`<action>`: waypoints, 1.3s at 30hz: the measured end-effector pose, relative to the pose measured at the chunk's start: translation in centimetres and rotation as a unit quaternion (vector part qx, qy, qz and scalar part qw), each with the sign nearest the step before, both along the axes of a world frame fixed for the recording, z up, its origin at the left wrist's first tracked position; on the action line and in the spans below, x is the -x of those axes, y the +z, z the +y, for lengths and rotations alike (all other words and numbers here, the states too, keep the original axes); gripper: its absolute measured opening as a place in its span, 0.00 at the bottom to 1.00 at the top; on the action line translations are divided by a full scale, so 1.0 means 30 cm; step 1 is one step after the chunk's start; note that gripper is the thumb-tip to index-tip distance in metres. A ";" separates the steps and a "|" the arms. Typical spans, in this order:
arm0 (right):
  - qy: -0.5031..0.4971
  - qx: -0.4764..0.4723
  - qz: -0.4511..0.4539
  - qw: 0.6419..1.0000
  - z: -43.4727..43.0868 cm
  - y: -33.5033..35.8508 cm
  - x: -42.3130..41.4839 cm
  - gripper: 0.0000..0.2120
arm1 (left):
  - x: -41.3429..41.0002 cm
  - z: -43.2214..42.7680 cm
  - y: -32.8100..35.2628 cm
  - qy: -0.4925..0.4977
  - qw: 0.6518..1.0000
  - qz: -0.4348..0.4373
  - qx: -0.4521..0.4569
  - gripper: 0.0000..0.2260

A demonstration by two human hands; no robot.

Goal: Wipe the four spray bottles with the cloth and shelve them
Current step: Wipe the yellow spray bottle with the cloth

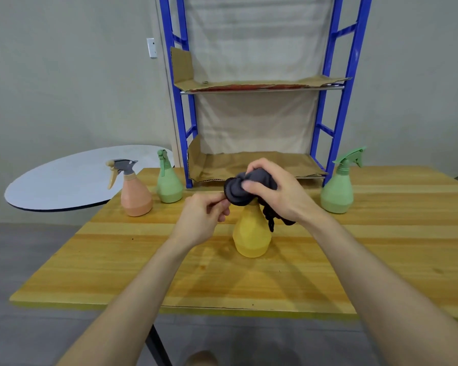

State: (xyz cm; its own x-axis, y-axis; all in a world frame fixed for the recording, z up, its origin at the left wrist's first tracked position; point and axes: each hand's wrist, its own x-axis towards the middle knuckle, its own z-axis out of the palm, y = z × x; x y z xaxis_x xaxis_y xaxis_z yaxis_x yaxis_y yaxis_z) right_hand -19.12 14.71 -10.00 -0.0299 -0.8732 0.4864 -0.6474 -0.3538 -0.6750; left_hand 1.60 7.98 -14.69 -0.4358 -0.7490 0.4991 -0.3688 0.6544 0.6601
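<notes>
A yellow spray bottle [251, 233] stands upright in the middle of the wooden table [169, 273]. Its head is wrapped in a dark grey cloth [238, 190]. My right hand [278, 194] is closed over the cloth on top of the bottle. My left hand [202, 220] pinches the left edge of the cloth beside the bottle's neck. A pink bottle [136, 198] with a grey trigger and a green bottle [169, 184] stand at the back left. Another green bottle [337, 192] stands at the back right.
A blue metal shelf rack [181, 122] stands at the table's far edge, with cardboard liners on its lower shelf [251, 162] and upper shelf [259, 84]. A round white tabletop [72, 178] lies beyond the left side.
</notes>
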 end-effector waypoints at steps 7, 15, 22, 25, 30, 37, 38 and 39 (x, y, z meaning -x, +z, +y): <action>-0.042 0.049 0.012 0.998 -0.004 -0.071 -0.001 0.19 | -0.019 0.005 0.001 -0.008 1.000 0.013 -0.008 0.19; -0.033 0.080 0.068 0.994 -0.002 0.012 0.023 0.18 | -0.006 0.007 0.009 -0.006 1.000 -0.009 0.003 0.20; -0.074 0.034 -0.072 0.994 0.032 -0.181 0.073 0.22 | -0.018 0.015 0.005 0.020 1.000 -0.014 -0.002 0.16; -0.139 -0.044 -0.077 0.986 0.077 -0.323 0.137 0.20 | -0.025 0.043 0.022 0.039 0.998 -0.003 -0.041 0.08; -0.171 -0.019 -0.167 0.971 0.128 -0.299 0.176 0.16 | 0.004 0.130 0.089 0.004 0.995 -0.035 -0.098 0.10; -0.144 0.027 -0.161 0.976 0.167 -0.183 0.195 0.18 | -0.002 0.031 0.123 -0.002 1.000 -0.013 -0.024 0.11; -0.143 0.032 -0.161 0.976 0.172 -0.176 0.192 0.18 | 0.001 0.009 0.130 -0.044 0.999 -0.029 -0.014 0.19; -0.142 0.033 -0.160 0.976 0.175 -0.169 0.188 0.18 | 0.006 -0.009 0.142 -0.082 0.994 -0.070 -0.001 0.23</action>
State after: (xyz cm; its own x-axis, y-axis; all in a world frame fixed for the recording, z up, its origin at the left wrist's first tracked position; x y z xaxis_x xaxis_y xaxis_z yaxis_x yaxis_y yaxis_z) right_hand -24.75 19.96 -15.09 -0.4264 -0.7748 0.4668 -0.4856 -0.2394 -0.8408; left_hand 1.43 7.70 -10.43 -0.6166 -0.6635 0.4238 -0.3461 0.7119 0.6111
